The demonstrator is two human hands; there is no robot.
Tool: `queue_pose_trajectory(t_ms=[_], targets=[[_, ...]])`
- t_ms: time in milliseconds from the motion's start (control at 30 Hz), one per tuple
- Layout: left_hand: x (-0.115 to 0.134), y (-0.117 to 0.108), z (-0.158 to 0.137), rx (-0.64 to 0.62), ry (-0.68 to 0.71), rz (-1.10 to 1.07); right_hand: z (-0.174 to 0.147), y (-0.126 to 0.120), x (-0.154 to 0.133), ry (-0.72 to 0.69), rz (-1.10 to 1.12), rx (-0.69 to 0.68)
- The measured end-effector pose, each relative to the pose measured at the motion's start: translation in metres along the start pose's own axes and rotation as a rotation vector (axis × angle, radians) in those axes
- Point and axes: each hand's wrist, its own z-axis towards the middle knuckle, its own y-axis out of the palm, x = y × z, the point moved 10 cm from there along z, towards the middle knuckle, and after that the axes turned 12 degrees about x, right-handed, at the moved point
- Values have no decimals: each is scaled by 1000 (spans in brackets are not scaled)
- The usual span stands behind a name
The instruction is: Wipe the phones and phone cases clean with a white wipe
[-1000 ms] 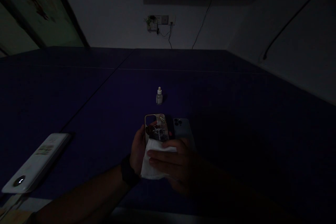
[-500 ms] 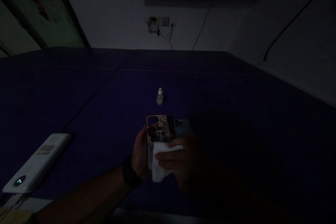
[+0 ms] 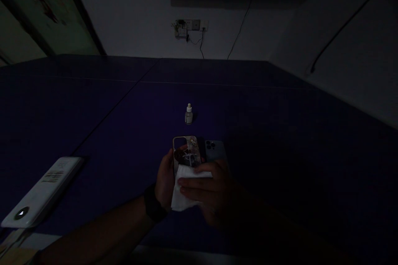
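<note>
Toward the near side of a broad, flat, dark purple bench [image 3: 133, 132], crossed by thin straight seams, the person's two hands meet over a phone case [image 3: 193, 158]. The left hand [image 3: 164, 178] is wrapped around the case from the side and beneath, fingertips showing at its far edge. A black band [image 3: 153, 205] circles the left wrist. The case is a rounded rectangle with a large camera opening at its upper left, through which fingers show, and a dark, mottled print on its back. The right hand [image 3: 211, 192] holds a white tissue [image 3: 178, 201], soft and folded, its fingers laid flat over it against the lower part of the case; the thumb is too dark to make out.

Just right of the case lies a pale blue-grey smartphone [image 3: 218, 151], its round lenses clustered at the upper left, its lower part hidden by the right hand. Beyond the case a small, clear dropper bottle [image 3: 188, 117] stands upright, with a pale label, white collar and rounded bulb. Well apart at left, a thick, glossy white power bank [image 3: 45, 190] with rounded corners and a round dark display [image 3: 21, 213] rests on the bench.
</note>
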Motion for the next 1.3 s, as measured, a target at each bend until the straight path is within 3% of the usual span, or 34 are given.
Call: queue_pose_trajectory(t_ms=[133, 300, 467, 700, 800, 933, 1100, 1200, 1300], targets=[[-5, 5, -4, -12, -51, 41, 2, -1, -10, -94, 51, -12], [2, 0, -1, 28, 51, 2, -4, -5, 6, -15, 5, 68], [3, -3, 0, 57, 81, 64, -13, 4, 2, -71, 51, -44], [18, -4, -4, 154, 257, 80, -18, -47, 36, 46, -119, 288], [19, -8, -4, 165, 260, 66, -15, -39, 40, 85, -166, 237], [17, -12, -2, 165, 223, 18, -12, -24, 27, -3, -64, 135], [18, -5, -4, 159, 253, 58, -15, -38, 35, 26, -89, 205], [20, -9, -4, 189, 264, 32, -13, -32, 37, 51, -172, 151], [18, -11, -2, 173, 240, 9, -11, -26, 28, 7, -91, 136]])
